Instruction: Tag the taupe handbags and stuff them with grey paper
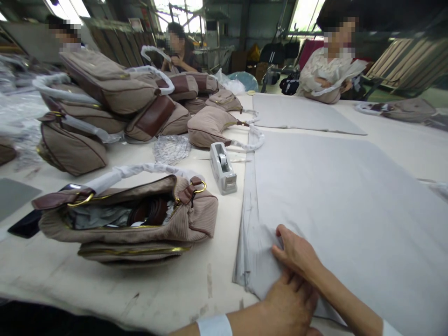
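My right hand (299, 254) rests on the near left part of a stack of thin grey sheets (336, 200), its thumb and forefinger bent but apart. Small wrinkles run in the top sheet by its fingertips. Just below it, partly under my right wrist, my left hand (289, 301) lies over the stack's near edge with fingers stretched out. To the left stands an unzipped beige corduroy handbag (196, 219), its wrapped handle (129, 171) raised. Grey stuffing and a rolled dark brown strap (157, 211) show inside.
A grey tape dispenser (223, 170) stands between bag and sheets. Beige and brown handbags (115, 88) are piled at the back left. Another grey sheet stack (301, 112) lies farther back. A dark phone-like object (26, 223) is behind the bag. Co-workers, one handling a bag (329, 95), are across the table.
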`<state>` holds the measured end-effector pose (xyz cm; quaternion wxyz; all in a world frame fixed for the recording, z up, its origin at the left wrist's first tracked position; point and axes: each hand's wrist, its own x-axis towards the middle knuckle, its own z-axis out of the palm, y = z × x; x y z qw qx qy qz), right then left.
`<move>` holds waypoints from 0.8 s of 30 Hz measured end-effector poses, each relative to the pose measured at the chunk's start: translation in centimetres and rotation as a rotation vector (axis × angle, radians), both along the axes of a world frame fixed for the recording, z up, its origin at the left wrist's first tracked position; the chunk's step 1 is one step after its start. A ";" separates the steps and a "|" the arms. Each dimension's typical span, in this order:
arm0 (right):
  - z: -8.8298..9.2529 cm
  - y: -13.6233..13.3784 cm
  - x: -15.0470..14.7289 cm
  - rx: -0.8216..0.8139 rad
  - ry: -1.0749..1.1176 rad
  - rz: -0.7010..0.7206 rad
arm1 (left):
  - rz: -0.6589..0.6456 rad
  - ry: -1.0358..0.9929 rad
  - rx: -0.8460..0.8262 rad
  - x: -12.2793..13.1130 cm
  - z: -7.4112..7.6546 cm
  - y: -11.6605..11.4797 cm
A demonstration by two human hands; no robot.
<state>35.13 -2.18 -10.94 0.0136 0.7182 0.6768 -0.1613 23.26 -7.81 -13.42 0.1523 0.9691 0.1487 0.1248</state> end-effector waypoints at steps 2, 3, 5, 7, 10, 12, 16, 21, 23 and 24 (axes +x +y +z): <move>-0.5 0.2 0.5 0.011 0.040 -0.010 | -0.026 -0.037 0.010 -1.0 -0.1 0.0; -0.7 0.2 0.9 0.023 0.081 -0.011 | 0.000 -0.069 0.017 -1.6 -0.2 0.0; -1.2 0.2 1.8 0.039 0.152 -0.008 | 0.137 -0.142 0.031 -2.9 -0.5 0.1; -1.4 0.2 2.2 0.040 0.191 -0.004 | 0.319 -0.201 0.041 -4.0 -0.6 0.2; -1.4 0.2 2.2 0.044 0.223 -0.003 | 0.497 -0.183 0.048 -5.0 -0.4 0.6; -1.3 0.1 2.1 0.054 0.235 -0.004 | 0.548 -0.160 0.051 -5.1 -0.2 0.9; -1.2 0.0 2.1 0.058 0.229 -0.006 | 0.689 -0.194 0.030 -4.6 0.2 1.7; -1.5 0.1 2.2 0.062 0.243 -0.006 | 0.745 -0.201 -0.021 -4.4 0.4 3.0; -1.6 0.1 2.2 0.062 0.249 -0.005 | 0.735 -0.184 -0.046 -4.4 0.6 3.3; -1.6 0.1 2.2 0.061 0.255 -0.007 | 0.725 -0.179 -0.056 -4.3 0.7 3.4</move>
